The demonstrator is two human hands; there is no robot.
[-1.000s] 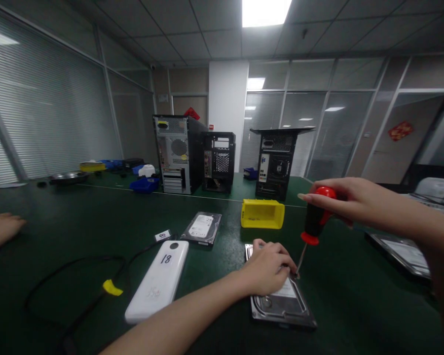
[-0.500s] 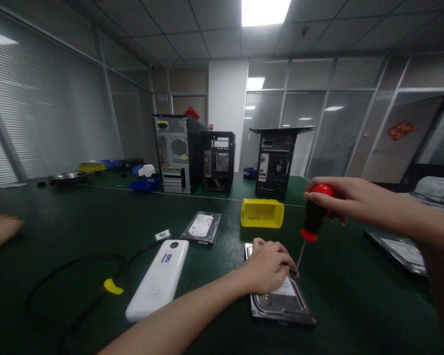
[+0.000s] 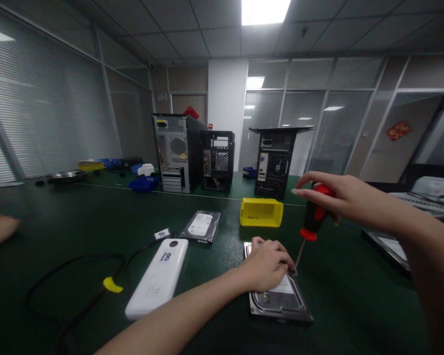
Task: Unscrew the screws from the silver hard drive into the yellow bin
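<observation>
One green table (image 3: 207, 261) spreads out before you, with a tall computer case (image 3: 175, 153) standing at its far side, a smaller case (image 3: 217, 160) just beside it, and a third case (image 3: 275, 162) farther right. Near you on the left lies a white block (image 3: 157, 278) marked 18; far of your hands sits a yellow bin (image 3: 262, 203), its opening towards you.

Directly ahead, flat on the table, is your hard drive (image 3: 281, 301) — its long axis runs far to near, the near end angled slightly right. Another drive (image 3: 201, 225) lies farther off to the left.

Your left hand (image 3: 267, 266) is spread over the drive's far part, fingertips by its right edge; whether it grips or merely presses, you cannot tell from here. Your right hand (image 3: 340, 192) holds the screwdriver (image 3: 312, 217) by its red-and-black handle, thumb and index finger reaching out left. The tool leans, handle up and right — its thin shaft points down and left, the tip at the drive's right edge.
</observation>
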